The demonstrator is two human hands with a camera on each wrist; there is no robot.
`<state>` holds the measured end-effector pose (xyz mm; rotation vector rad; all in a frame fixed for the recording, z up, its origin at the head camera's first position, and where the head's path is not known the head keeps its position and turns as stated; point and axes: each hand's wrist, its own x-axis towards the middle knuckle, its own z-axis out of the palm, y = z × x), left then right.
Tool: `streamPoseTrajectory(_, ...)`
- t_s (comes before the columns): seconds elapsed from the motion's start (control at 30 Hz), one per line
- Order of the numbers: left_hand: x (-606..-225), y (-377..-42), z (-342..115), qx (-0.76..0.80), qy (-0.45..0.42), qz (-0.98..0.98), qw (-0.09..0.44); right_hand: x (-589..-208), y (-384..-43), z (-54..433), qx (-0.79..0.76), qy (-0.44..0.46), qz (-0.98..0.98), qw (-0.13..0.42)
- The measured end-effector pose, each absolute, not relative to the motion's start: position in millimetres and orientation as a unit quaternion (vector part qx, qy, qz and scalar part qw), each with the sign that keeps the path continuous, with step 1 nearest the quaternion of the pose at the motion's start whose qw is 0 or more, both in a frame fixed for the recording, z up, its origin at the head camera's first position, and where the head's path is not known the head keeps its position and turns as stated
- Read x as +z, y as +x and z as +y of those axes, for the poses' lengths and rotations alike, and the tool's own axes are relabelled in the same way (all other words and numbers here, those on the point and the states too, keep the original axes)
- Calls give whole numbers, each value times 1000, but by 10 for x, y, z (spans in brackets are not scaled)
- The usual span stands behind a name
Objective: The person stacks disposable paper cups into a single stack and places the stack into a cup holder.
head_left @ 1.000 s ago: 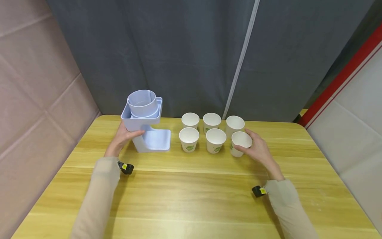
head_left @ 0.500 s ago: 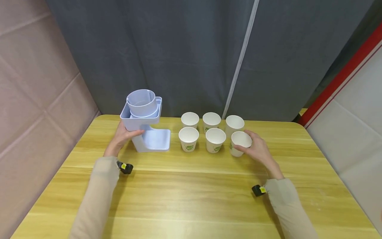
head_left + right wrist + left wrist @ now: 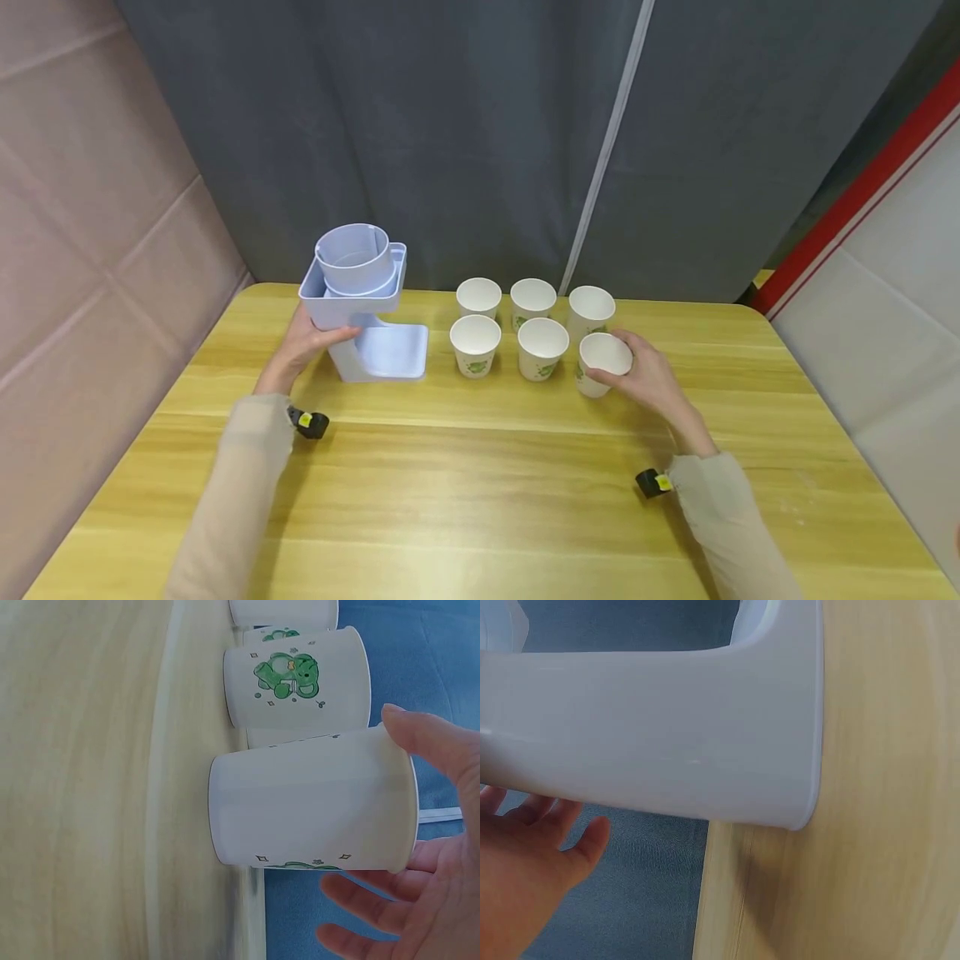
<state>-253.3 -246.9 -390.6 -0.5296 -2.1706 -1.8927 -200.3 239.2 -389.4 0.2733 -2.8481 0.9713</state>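
My left hand (image 3: 303, 343) grips the column of a pale blue plastic stand (image 3: 343, 354), its thumb across the front and its fingers behind. In the left wrist view, fingers (image 3: 559, 817) touch the back edge of the stand. A round pale blue container (image 3: 356, 260) sits in the stand's upper tray; a flat tray (image 3: 397, 350) juts out at the bottom. My right hand (image 3: 651, 372) pinches the front right white paper cup (image 3: 600, 358) near its rim, thumb opposite the fingers. That cup is upright, with its mouth up and inside bare.
Several more white paper cups with green bear prints stand in two rows, among them a front middle cup (image 3: 542, 350), a front left cup (image 3: 475, 346) and a back right cup (image 3: 591, 310). The wooden table (image 3: 480, 500) ends at a dark grey curtain (image 3: 450, 150).
The paper cup in my right hand has shifted slightly toward me, away from the cup behind it. My left hand keeps its hold on the stand, which has barely moved.
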Motion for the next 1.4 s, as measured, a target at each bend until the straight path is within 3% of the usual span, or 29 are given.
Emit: streamPoseTrajectory(1.4, -3880, -2208, -2532, -599, -201, -772, 68, -3906, -1363, 2103, 320, 172, -930, 51)
